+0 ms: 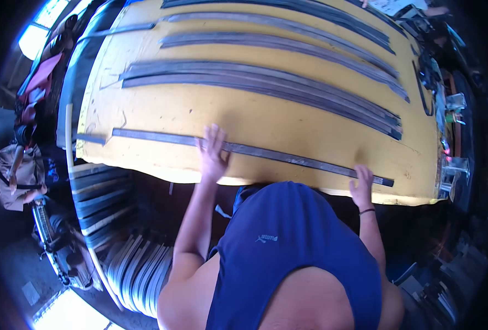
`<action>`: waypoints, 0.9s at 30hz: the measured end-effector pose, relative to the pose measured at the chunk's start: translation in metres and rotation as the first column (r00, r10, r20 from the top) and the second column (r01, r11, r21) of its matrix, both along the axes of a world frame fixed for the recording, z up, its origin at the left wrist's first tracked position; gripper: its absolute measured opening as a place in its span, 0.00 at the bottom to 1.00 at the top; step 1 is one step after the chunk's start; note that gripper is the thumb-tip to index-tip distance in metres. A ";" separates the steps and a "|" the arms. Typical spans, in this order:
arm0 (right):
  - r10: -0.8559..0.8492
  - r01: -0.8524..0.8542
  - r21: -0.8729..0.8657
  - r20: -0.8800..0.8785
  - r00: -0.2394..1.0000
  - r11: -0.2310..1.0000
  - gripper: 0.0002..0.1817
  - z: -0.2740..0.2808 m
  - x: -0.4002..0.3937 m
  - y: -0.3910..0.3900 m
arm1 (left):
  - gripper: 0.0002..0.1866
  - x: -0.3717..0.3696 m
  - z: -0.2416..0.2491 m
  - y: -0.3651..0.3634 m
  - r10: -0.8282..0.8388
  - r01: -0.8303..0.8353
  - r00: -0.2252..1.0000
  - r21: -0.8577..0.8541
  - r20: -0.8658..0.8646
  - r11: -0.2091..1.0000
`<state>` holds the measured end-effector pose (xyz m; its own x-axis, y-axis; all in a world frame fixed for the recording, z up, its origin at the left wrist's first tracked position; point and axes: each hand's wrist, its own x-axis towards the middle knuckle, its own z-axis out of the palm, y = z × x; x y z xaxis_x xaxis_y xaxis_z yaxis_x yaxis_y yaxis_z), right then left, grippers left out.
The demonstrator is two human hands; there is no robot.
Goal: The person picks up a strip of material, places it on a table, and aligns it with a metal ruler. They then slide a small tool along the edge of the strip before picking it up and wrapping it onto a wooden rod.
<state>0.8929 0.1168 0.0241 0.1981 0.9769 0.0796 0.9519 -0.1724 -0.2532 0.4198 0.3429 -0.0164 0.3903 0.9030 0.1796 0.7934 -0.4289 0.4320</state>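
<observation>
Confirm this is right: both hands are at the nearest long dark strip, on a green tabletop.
Not quite: the tabletop is yellow, not green, as the head view shows. The left hand and right hand are indeed at the nearest long dark strip.

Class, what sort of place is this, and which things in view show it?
Probably a workshop, though its exact trade is unclear: long, flat, dark strips lie in rows across a broad yellow tabletop, and pale grey, curved strips are massed beside it.

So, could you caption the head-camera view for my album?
Left hand and right hand at a dark strip along the yellow table.
</observation>
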 end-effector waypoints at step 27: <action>0.008 -0.034 0.362 0.073 0.997 0.931 0.13 0.118 0.224 0.016 | 0.17 -0.036 0.129 -0.002 0.562 -0.391 0.802 0.533 -0.202 0.750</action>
